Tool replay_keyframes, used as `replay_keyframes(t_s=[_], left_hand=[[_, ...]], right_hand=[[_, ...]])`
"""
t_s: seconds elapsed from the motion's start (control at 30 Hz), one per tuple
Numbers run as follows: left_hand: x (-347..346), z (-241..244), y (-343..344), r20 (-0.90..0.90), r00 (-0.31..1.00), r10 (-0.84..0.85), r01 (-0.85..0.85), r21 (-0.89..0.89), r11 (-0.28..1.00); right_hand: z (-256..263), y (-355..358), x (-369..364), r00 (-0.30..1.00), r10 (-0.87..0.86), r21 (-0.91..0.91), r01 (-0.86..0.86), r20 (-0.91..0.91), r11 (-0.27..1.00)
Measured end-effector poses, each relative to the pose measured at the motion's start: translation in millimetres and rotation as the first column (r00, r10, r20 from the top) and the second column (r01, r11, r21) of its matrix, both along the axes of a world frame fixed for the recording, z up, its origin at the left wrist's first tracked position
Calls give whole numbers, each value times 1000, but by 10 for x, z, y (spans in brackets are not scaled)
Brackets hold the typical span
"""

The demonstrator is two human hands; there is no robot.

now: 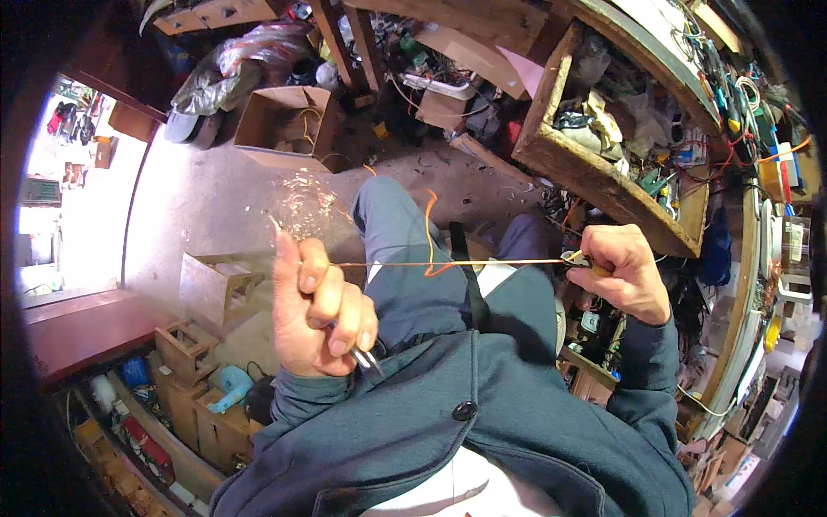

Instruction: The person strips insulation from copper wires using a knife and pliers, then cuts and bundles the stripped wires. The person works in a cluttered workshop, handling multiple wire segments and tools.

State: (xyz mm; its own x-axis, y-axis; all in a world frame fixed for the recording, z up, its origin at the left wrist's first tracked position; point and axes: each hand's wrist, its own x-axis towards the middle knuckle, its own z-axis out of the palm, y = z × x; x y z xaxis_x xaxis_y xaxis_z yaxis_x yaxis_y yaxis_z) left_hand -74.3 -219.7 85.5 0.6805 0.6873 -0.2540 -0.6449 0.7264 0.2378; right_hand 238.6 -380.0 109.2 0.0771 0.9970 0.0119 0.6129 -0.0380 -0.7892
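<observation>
A thin wire (394,263) runs taut across the view between my two hands, above my lap. It looks copper-coloured toward the left and paler toward the right. My left hand (323,304) is closed on its left end, and a shiny metal tool (367,360) sticks out below the curled fingers. My right hand (623,265) grips a small hand tool with yellow handles (602,269), probably pliers, whose jaws meet the wire's right end. An orange strip (429,226), perhaps insulation, curls over the wire near its middle. Beyond my left thumb shows a blurred glint of fine strands (303,200).
A cardboard box (278,142) stands open on the floor ahead. To the right, an open wooden drawer (607,187) juts out, filled with tools and bags. Wooden boxes (187,352) and a blue hairdryer-like object (232,389) lie at lower left. Cables crowd the workbench (685,84).
</observation>
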Motion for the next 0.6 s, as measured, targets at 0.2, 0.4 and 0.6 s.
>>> replay_keyframes(t_s=[0.2, 0.4, 0.6], left_hand=[[13, 31, 298, -2, 999, 52, -51, 116, 992], [-25, 74, 649, 121, 990, 72, -94, 187, 978], [-35, 256, 1166, 129, 991, 38, -74, 292, 953]], right_hand=[[150, 9, 133, 997, -53, -52, 56, 57, 997], [328, -7, 305, 978, -63, -3, 65, 197, 998], [533, 20, 452, 952, -139, 44, 132, 273, 990]])
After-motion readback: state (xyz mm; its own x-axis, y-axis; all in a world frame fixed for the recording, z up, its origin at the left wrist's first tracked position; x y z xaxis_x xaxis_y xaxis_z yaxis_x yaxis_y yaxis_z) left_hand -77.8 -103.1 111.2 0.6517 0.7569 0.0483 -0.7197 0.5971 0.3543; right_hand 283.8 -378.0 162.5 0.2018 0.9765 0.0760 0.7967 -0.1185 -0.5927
